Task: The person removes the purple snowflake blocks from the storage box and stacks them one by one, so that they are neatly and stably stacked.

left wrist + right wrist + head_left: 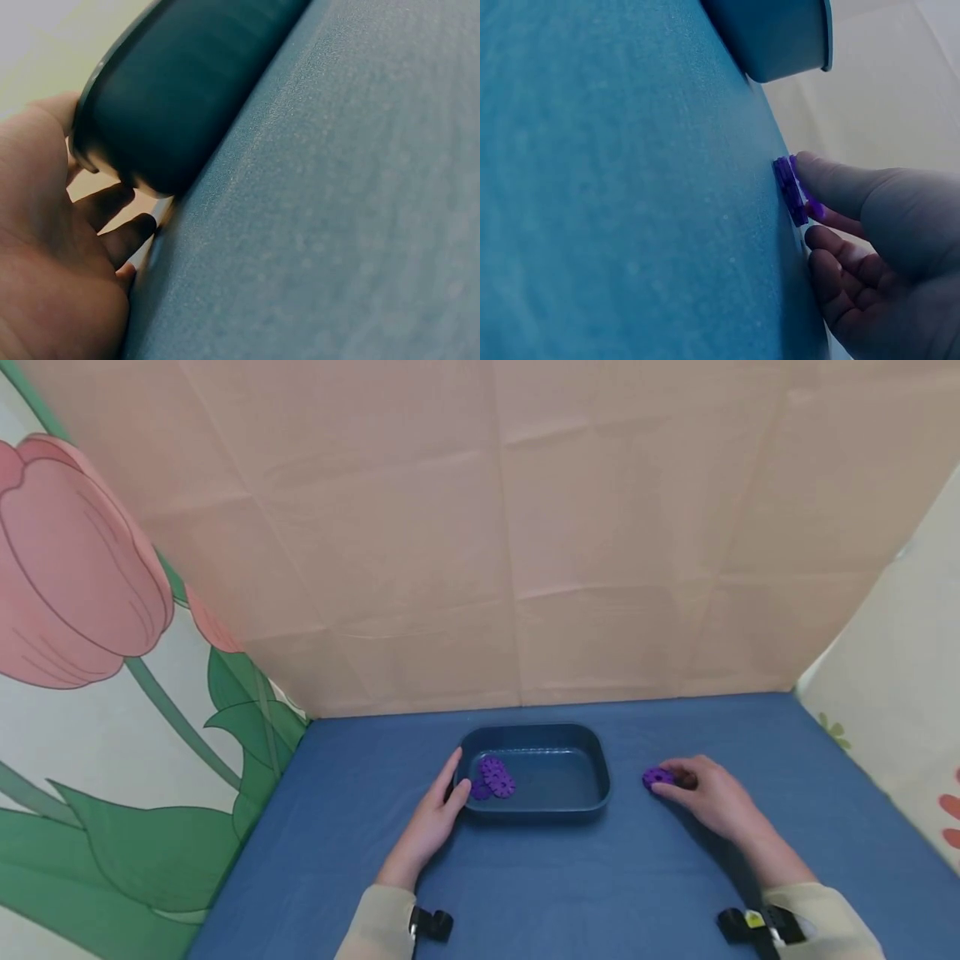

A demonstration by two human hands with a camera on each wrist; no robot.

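A dark blue rectangular tray (551, 810) stands on the table, with several purple notched plastic discs (495, 777) lying at its left end. My left hand (435, 814) holds the tray's left end, thumb at the near corner of the rim and fingers along the outer wall. In the left wrist view, the fingertips meet the lower part of the tray (172, 97). Right of the tray, my right hand (708, 793) pinches a purple notched disc (656, 777) between thumb and forefinger, close over the table. In the right wrist view, purple disc pieces (790, 191) overlap at the thumb tip.
A blue cloth (555, 893) covers the table. Behind it rises a beige creased sheet (510, 568). Walls with painted flowers (82, 560) stand at both sides. Each wrist carries a small black camera (435, 925) on a strap.
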